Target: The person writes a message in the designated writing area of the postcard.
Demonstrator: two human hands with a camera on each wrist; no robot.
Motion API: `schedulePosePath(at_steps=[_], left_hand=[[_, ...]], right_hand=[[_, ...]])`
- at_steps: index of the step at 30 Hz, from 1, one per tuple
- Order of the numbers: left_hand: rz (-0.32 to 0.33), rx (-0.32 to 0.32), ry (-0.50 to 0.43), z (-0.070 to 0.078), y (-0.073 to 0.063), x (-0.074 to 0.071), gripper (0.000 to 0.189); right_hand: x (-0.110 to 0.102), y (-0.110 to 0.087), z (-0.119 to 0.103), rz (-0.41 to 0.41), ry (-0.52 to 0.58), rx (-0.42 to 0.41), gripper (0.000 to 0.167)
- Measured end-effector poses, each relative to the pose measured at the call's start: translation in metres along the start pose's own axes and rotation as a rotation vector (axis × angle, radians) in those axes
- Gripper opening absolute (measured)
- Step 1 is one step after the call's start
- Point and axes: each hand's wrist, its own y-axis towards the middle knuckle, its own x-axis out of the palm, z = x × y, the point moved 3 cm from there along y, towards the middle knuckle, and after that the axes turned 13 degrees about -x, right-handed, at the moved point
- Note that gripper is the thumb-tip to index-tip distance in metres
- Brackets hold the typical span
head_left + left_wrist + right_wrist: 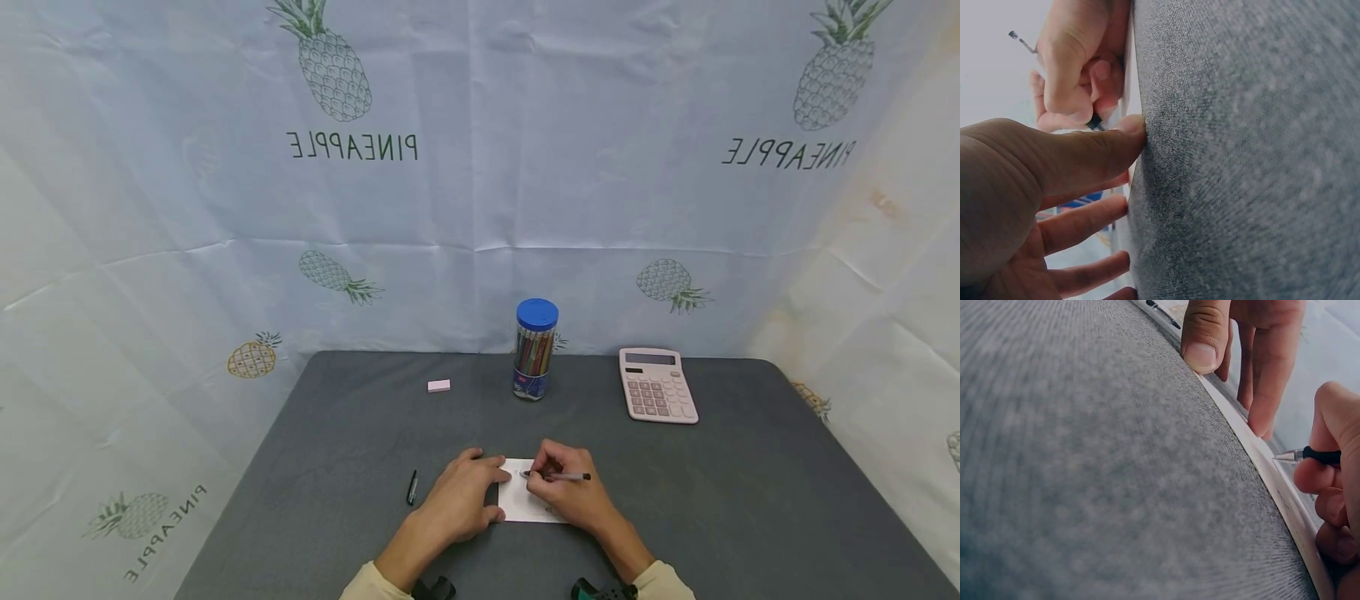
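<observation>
A small white sheet of paper (517, 504) lies on the dark grey table, with a few faint marks on it. My right hand (573, 492) pinches a pen (570, 477), and its metal tip (1286, 457) is at the paper's surface in the right wrist view. My left hand (461, 496) rests at the paper's left side with its fingers spread. Its thumb (1125, 128) presses on the near edge, and a fingertip touches the sheet farther up. A black pen cap (412, 487) lies to the left of that hand.
Toward the back of the table (360, 433) stands a clear jar of pencils (534, 354) with a blue lid. A pink calculator (657, 387) lies at the back right, a small pink eraser (438, 386) at the back left. A pineapple-print cloth (480, 192) hangs behind.
</observation>
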Motion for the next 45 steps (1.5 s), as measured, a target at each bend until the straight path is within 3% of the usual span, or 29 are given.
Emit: schedulePosePath(at_steps=[10, 18, 45], left_hand=[[0.003, -0.009, 0.009, -0.0006, 0.0002, 0.0005, 0.048], [0.003, 0.003, 0.008, -0.0007, 0.0009, 0.0, 0.048], [-0.001, -0.005, -0.001, -0.0007, -0.0002, 0.0009, 0.048]], right_hand=[[-0.0061, -0.0013, 0.001, 0.071, -0.026, -0.005, 0.039], [-0.0053, -0.0017, 0.0023, 0.029, -0.015, 0.042, 0.035], [-0.0077, -0.0026, -0.0003, 0.038, 0.033, -0.02, 0.035]])
